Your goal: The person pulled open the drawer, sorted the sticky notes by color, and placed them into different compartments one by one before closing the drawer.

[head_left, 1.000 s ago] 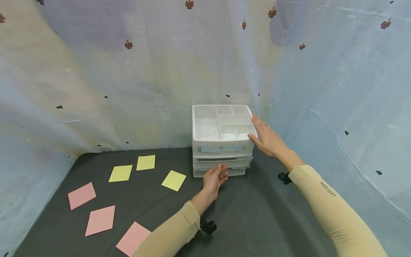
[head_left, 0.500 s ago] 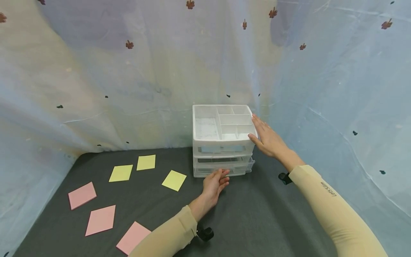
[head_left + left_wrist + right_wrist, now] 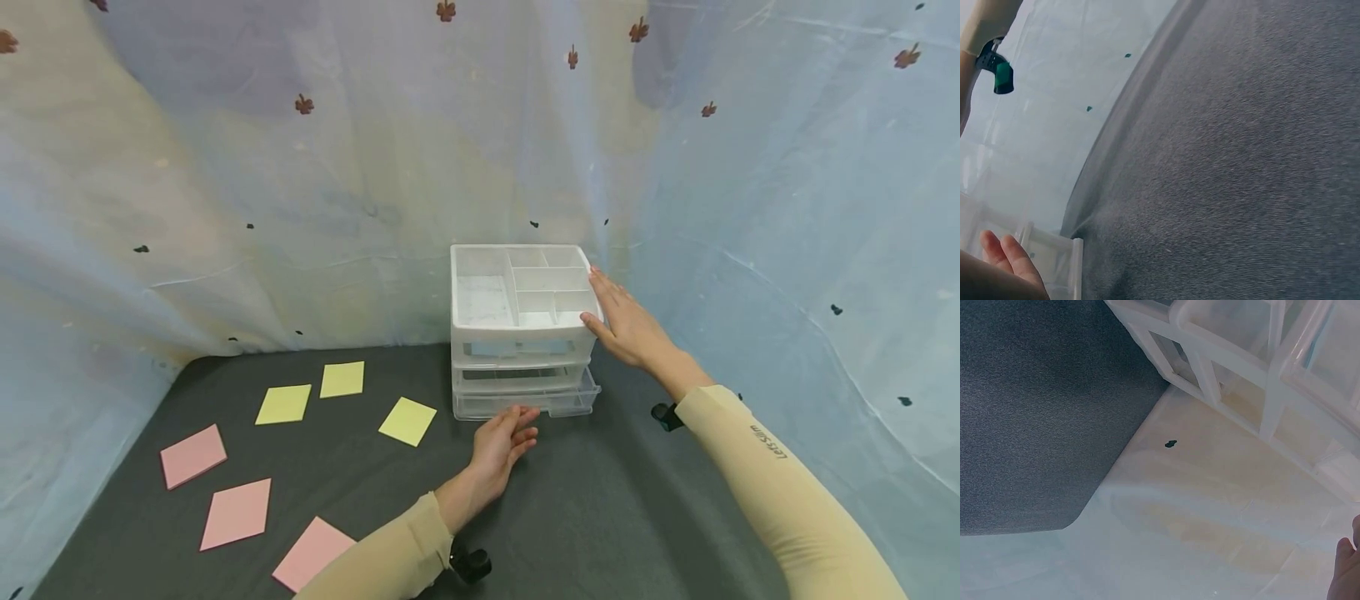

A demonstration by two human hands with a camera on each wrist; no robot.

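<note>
A white plastic drawer unit (image 3: 525, 340) with a divided top tray stands against the back curtain. Its clear bottom drawer (image 3: 572, 405) sticks out from the front. My left hand (image 3: 497, 450) has its fingertips at the drawer's front edge and grips it there; the palm side is hidden in the head view. In the left wrist view, two fingers (image 3: 1021, 257) show beside the unit. With fingers fairly straight, my right hand (image 3: 632, 329) rests on the unit's upper right edge. Only a bit of that hand shows at the right wrist view's border.
Several yellow paper squares (image 3: 341, 378) lie on the dark cloth-covered table (image 3: 592, 517), left of the unit. Pink squares (image 3: 236, 514) lie nearer the front left, one partly under the left sleeve. A pale patterned curtain (image 3: 360, 167) hangs behind and at the sides.
The bottom drawer has slid out toward me, with my left hand drawing back along with it. My right hand has stayed on the unit's upper right edge.
</note>
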